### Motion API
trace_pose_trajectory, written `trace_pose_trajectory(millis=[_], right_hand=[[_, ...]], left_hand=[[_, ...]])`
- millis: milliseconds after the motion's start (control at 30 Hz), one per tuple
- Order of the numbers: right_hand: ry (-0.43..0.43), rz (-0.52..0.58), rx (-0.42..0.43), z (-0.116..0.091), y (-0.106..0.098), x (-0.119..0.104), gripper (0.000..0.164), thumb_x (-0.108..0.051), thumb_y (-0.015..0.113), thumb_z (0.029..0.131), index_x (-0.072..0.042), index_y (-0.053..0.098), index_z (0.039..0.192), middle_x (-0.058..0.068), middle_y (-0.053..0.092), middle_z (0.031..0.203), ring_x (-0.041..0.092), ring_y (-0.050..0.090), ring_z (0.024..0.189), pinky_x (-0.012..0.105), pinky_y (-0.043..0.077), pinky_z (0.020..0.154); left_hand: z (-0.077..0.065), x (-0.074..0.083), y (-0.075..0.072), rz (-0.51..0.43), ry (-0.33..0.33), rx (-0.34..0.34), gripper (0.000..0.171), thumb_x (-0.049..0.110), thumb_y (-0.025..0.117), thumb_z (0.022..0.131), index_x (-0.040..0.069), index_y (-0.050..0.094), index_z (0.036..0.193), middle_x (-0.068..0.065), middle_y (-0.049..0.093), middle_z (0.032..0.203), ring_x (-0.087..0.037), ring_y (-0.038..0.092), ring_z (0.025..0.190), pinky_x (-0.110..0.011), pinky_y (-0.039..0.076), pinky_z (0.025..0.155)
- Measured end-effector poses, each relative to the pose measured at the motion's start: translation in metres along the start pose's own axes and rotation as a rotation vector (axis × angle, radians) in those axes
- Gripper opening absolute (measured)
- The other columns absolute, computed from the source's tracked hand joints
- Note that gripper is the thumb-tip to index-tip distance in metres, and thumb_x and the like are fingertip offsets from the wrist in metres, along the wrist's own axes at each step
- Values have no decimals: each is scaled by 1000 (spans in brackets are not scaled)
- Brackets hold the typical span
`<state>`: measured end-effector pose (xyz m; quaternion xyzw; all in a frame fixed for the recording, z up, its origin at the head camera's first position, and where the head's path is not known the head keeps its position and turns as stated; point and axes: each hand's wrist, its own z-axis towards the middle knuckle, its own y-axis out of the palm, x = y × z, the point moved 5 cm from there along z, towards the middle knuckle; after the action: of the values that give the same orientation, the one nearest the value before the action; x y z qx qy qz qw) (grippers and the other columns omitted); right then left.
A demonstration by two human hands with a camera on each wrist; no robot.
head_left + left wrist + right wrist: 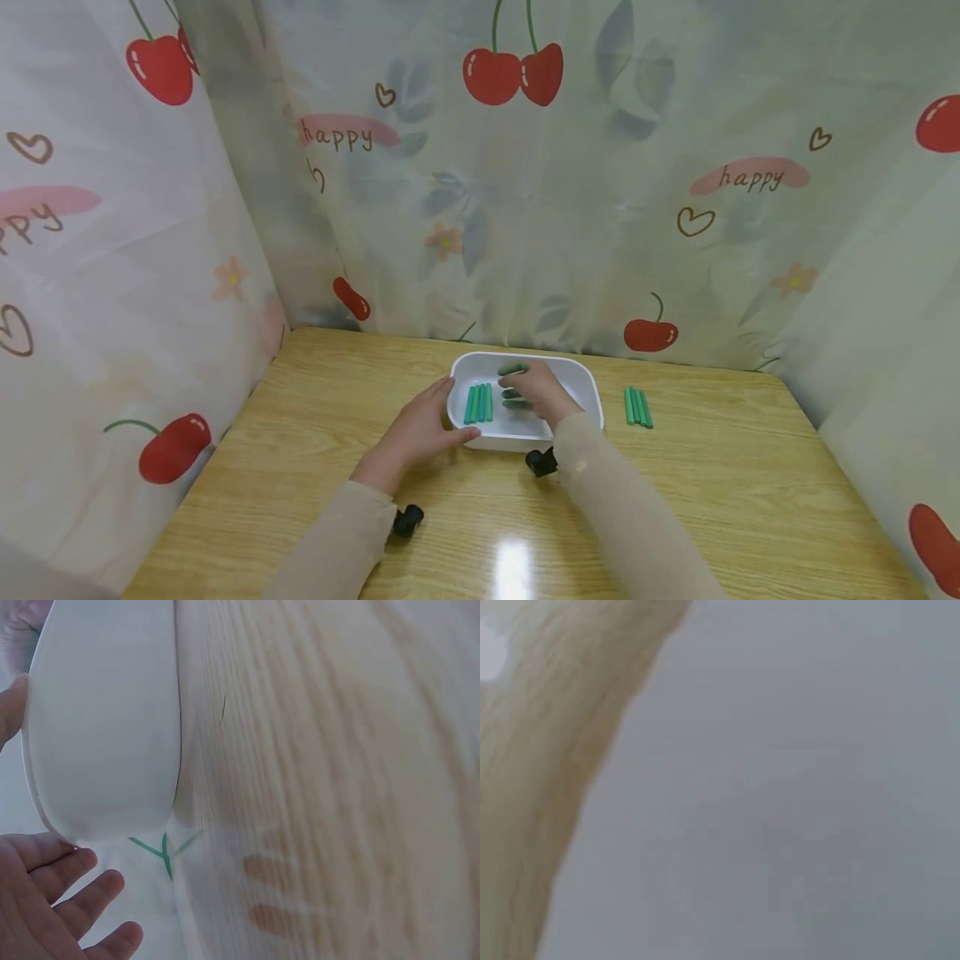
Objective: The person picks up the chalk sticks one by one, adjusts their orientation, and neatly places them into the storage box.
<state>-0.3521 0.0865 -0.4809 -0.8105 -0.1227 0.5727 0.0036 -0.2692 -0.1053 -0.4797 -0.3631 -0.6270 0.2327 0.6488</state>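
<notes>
The row of 4 green sticks (482,403) is lying inside the left end of the white tray (502,443), just left of the right hand (538,390), with long axes running away from the person and so crossing the tray's longer side. That hand is hovering over the middle of the tray; dark green is showing at its fingers, and I cannot tell whether they are holding a stick, since the right wrist view is blurring. A second group of about 4 green sticks (638,407) is lying on the wooden table (750,483) right of the tray, nearer the right hand than the left, slanting slightly. The left hand (422,427) is spreading wide around the tray's near left corner, thumb and index finger touching it. The sticks are looking slim, straight and alike in length, their greens varying from light to teal.
</notes>
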Motion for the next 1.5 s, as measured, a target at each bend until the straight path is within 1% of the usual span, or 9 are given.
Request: trace_pose_trajectory(millis=[167,367,533,800,967,1200,1333,1433,1500], right_hand=[[8,-49,-71,-12,-9,-12,29,-7,64,96,4,64,122,19,62,114,27,65,95,32,60,77],[-43,-137,-114,-27,-26,-23,39,-15,60,100,5,58,133,17,61,115,31,64,102,34,59,81],[-71,-152,-104,-37,-42,-28,43,-18,58,101,6,54,136,20,58,122,33,62,106,35,59,83],[-98,-102,-62,-47,-63,-34,43,-17,58,101,7,55,136,16,59,115,26,62,93,32,59,78],[-115,-82,-47,-54,-75,-37,45,-17,58,101,10,51,137,21,58,119,25,62,92,31,59,78],[-147,-134,-19,-59,-97,-34,47,-19,56,102,11,48,137,24,56,122,23,64,91,31,59,81],[-164,-174,-12,-61,-111,-31,47,-21,55,103,10,47,139,27,54,129,29,64,98,35,57,88],[-172,-209,1,-62,-122,-29,49,-23,54,104,8,45,141,29,51,135,37,62,109,41,54,95],[-174,-242,9,-63,-129,-27,51,-25,54,104,7,44,143,29,49,138,40,59,115,43,53,98]], left_hand=[[1,-2,0,-4,-4,4,105,62,75,81,16,24,160,-2,25,164,-29,26,149,-51,29,118],[4,-3,2,16,31,15,106,64,74,80,13,26,160,-4,27,164,-29,28,148,-49,29,118],[3,-3,2,4,28,17,106,63,75,80,13,26,160,-4,27,164,-29,28,148,-50,29,118],[1,-1,2,-14,30,18,106,62,76,80,13,26,160,-4,28,164,-30,28,148,-51,30,117],[1,-1,1,-10,27,17,106,63,75,80,14,26,160,-4,27,164,-30,28,148,-51,29,117],[1,1,1,0,38,13,107,64,75,80,12,26,160,-5,27,164,-31,28,148,-51,30,117],[1,-1,1,3,40,12,108,65,74,79,12,26,160,-5,27,164,-31,28,148,-51,30,117],[2,-2,1,3,40,12,109,67,73,79,12,26,160,-5,27,164,-31,28,148,-52,30,117],[2,-2,2,2,34,9,109,67,73,79,13,25,160,-4,27,164,-31,27,149,-51,30,117]])
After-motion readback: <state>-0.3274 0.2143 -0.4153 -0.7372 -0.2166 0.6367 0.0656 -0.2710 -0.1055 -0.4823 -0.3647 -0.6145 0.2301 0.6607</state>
